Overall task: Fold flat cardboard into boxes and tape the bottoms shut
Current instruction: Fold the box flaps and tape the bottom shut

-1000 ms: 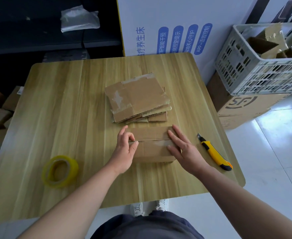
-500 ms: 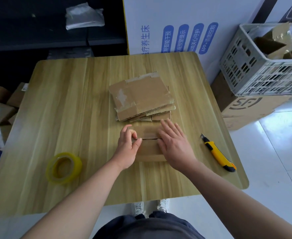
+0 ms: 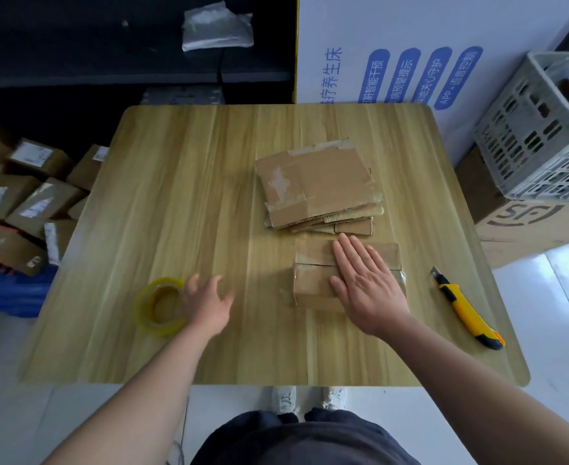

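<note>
box: a small folded cardboard box (image 3: 313,280) sat on the wooden table (image 3: 189,203), near the front edge, its two flaps shut with a seam across the middle

right hand: the right hand (image 3: 365,283) lay flat on the box, fingers spread and straight, palm pressing down, so nothing actually gripped

left hand: the left hand (image 3: 207,302) was open, fingers loosely spread, holding nothing, right next to the tape roll (image 3: 160,307); a bit blurry, so I couldn't tell if it touched the roll

flat stack: a pile of flattened cardboard (image 3: 316,184) lay just behind the box, old tape bits on the top sheet

knife: a yellow utility knife (image 3: 466,308) lay to the right of the box, apart from it

crate: a grey plastic crate (image 3: 524,142) sat on a big carton (image 3: 524,226) off the table's right side, brown cardboard pieces inside

floor left: a bunch of small taped parcels (image 3: 24,203) were piled there
</note>
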`<action>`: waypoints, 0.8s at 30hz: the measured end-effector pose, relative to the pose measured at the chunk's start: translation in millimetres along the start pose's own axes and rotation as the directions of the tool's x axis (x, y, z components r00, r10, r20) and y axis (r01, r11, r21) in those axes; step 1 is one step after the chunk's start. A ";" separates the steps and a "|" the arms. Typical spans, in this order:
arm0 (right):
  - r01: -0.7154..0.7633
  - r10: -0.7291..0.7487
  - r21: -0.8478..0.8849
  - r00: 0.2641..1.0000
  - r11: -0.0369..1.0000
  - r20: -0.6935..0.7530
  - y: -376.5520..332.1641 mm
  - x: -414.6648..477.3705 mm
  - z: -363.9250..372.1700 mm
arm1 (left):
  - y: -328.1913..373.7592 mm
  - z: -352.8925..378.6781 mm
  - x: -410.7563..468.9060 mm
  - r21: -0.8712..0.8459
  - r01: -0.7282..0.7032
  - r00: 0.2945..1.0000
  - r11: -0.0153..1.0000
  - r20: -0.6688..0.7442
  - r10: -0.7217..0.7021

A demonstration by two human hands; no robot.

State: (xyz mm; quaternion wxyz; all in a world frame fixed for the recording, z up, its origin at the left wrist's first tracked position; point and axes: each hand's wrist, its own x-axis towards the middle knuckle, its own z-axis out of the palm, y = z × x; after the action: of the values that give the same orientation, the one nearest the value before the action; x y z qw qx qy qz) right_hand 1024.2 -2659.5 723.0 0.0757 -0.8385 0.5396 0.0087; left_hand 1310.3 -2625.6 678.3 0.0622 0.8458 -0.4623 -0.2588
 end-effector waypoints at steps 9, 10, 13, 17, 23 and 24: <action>-0.003 0.003 0.011 1.000 1.000 0.015 0.0 0.0 -1.4 | -62.2 8.7 17.1 0.135 0.156 0.980 0.978 0.105 -0.171; -0.002 0.002 0.015 1.000 1.000 0.017 0.3 0.4 -1.5 | -59.5 4.8 14.8 0.081 0.131 0.990 0.988 0.033 -0.134; -0.004 0.004 0.025 1.000 1.000 0.027 2.2 0.6 -1.1 | -39.1 -12.8 4.2 -0.243 -0.012 0.995 0.970 -0.100 -0.013; -0.005 0.003 0.082 0.999 0.997 0.036 4.3 3.9 -2.2 | 5.7 -39.0 -13.9 -0.635 -0.174 0.984 0.752 -0.088 0.154; -0.022 0.010 0.193 0.998 0.981 0.068 7.4 7.3 -6.3 | 73.9 -86.1 -49.0 -0.844 -0.323 0.914 0.428 -0.161 0.373; -0.020 0.007 0.210 0.998 0.978 0.066 8.2 7.7 -6.2 | 80.8 -92.0 -53.8 -0.857 -0.334 0.898 0.393 -0.162 0.410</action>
State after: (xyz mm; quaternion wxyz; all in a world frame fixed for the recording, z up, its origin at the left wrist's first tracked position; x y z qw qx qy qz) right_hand 1019.6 -2670.6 727.4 0.1814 -0.8213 0.5405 -0.0206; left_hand 1271.7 -2639.8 805.5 0.5184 0.5610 -0.4461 -0.4665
